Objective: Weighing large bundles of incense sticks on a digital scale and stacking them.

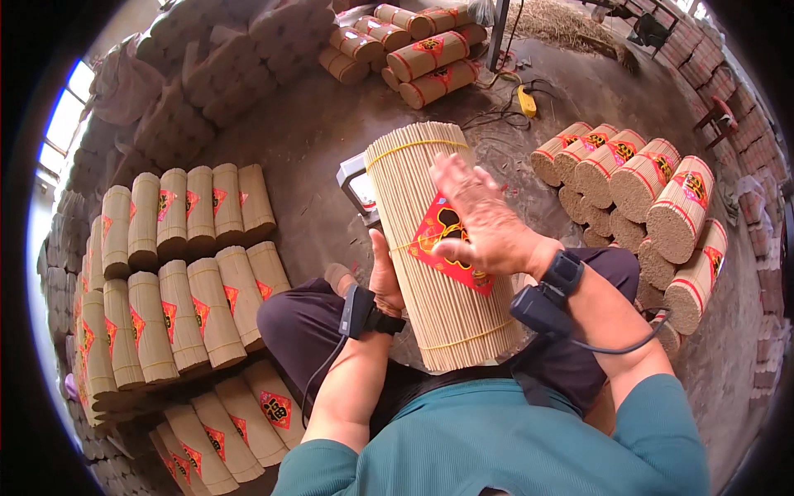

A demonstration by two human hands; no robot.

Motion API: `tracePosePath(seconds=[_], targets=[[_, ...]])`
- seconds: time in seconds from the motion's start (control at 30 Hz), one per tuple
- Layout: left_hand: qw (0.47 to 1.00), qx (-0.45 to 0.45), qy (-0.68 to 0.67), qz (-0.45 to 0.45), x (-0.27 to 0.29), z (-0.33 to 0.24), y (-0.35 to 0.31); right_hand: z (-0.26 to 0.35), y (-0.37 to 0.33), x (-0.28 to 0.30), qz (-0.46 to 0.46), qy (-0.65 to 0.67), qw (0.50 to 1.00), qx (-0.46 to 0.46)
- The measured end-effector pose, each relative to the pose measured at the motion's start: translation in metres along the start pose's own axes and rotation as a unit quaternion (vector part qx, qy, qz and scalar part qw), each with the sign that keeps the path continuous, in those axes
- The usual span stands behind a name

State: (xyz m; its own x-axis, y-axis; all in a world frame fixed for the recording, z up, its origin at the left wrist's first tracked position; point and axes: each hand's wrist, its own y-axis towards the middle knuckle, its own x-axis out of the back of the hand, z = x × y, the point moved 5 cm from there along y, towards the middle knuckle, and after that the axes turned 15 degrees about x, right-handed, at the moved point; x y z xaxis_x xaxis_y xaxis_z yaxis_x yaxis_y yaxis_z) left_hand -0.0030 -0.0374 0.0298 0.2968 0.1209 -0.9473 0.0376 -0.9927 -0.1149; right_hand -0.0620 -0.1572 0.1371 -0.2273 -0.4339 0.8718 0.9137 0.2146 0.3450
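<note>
In front of my lap a large bundle of thin tan sticks [409, 198] stands tilted, tied with yellow bands near both ends and round the middle. A red diamond-shaped label [430, 236] with black and gold print lies on its side. Cupping the bundle's left side is my left hand [384, 277], thumb up along it and the other fingers partly hidden. Across the label's right part lies my right hand [488, 219], flat with fingers stretched out and slightly blurred. Each wrist wears a black strapped device with a cable.
Rows of labelled bundles [169, 318] stand at the left. More bundles with red bands are piled at the right [637, 174] and far centre [426, 62]. A grey metal frame [354, 183] sits behind my bundle. Cables and a yellow socket block [527, 101] lie on the floor.
</note>
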Motion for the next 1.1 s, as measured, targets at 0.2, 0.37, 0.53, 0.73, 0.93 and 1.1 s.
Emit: tracePosePath(seconds=[0.2, 0.37, 0.53, 0.73, 0.93, 1.1], targets=[[0.996, 0.05, -0.074, 0.0, 0.025, 0.009, 0.002, -0.08, -0.071, -0.056, -0.219, 0.508, 0.775, -0.305], [0.992, 0.057, 0.009, -0.111, 0.044, 0.01, 0.007, -0.058, -0.08, -0.104, -0.135, 0.831, 0.471, -0.263], [0.969, 0.05, 0.115, -0.214, 0.067, -0.012, 0.003, -0.072, -0.081, -0.137, -0.161, 0.836, 0.455, -0.26], [0.937, 0.046, 0.132, -0.321, 0.102, -0.009, 0.005, -0.078, -0.07, -0.148, -0.137, 0.751, 0.589, -0.264], [0.947, 0.036, 0.086, -0.307, 0.121, -0.012, 0.009, -0.096, -0.056, -0.17, -0.107, 0.748, 0.597, -0.269], [0.948, 0.054, 0.04, -0.312, 0.145, -0.02, 0.012, -0.114, -0.044, -0.193, -0.107, 0.747, 0.585, -0.297]])
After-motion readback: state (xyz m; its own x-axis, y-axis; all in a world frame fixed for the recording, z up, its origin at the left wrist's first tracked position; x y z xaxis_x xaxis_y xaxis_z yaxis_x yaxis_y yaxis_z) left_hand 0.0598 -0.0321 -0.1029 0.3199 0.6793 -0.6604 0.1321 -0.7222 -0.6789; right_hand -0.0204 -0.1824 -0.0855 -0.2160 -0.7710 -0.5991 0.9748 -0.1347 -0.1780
